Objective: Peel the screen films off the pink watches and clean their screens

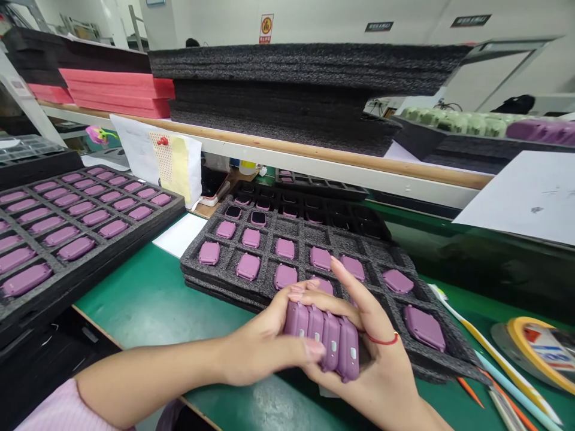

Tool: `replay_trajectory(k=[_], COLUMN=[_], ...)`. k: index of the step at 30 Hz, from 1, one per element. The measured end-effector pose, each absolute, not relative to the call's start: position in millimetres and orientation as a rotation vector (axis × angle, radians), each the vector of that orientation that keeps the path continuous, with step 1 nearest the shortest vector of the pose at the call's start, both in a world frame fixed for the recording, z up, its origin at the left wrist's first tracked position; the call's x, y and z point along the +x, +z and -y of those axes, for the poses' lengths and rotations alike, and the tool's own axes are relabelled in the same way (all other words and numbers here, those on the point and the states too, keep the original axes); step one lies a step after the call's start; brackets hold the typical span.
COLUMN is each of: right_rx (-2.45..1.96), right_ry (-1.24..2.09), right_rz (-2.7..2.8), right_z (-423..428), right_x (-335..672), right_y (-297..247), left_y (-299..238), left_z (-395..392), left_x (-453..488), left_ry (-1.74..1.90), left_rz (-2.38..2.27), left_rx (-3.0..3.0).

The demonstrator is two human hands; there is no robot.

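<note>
Several purple smartwatch cases stand pressed side by side in a row between my two hands, with silver side buttons facing me. My left hand closes on the row, its thumb across the front and its fingers over the top. From the right, my right hand cradles the same cases in its palm. One of its fingers sticks up, and a red band circles its base. Just beyond the hands lies a grey foam tray with purple watch cases in its pockets; the hands hide part of its near side.
Another foam tray full of purple watch cases lies at left. A shelf with black foam stacks and pink foam spans the back. At right are a toothbrush and a tape roll on the green table.
</note>
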State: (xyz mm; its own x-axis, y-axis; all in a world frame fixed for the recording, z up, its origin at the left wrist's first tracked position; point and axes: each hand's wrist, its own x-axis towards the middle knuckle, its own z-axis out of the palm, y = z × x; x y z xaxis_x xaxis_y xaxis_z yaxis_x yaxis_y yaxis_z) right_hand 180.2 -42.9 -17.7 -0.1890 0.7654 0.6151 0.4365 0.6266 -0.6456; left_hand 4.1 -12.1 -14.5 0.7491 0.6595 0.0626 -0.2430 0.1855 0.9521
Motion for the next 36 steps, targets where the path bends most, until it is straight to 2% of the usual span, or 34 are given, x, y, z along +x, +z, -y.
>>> replay_trajectory(k=[21,36], right_rx=[-0.878,-0.86], right_ry=[0.357,0.285], right_rz=[1.887,1.98], right_z=[44,41], right_x=[175,174], right_y=[-12,-15], left_y=[-17,-10], left_z=[14,11], left_x=[5,11], left_ry=[0.786,0.768], left_rz=[-0.466,-0.488], left_rx=[1.497,1.229])
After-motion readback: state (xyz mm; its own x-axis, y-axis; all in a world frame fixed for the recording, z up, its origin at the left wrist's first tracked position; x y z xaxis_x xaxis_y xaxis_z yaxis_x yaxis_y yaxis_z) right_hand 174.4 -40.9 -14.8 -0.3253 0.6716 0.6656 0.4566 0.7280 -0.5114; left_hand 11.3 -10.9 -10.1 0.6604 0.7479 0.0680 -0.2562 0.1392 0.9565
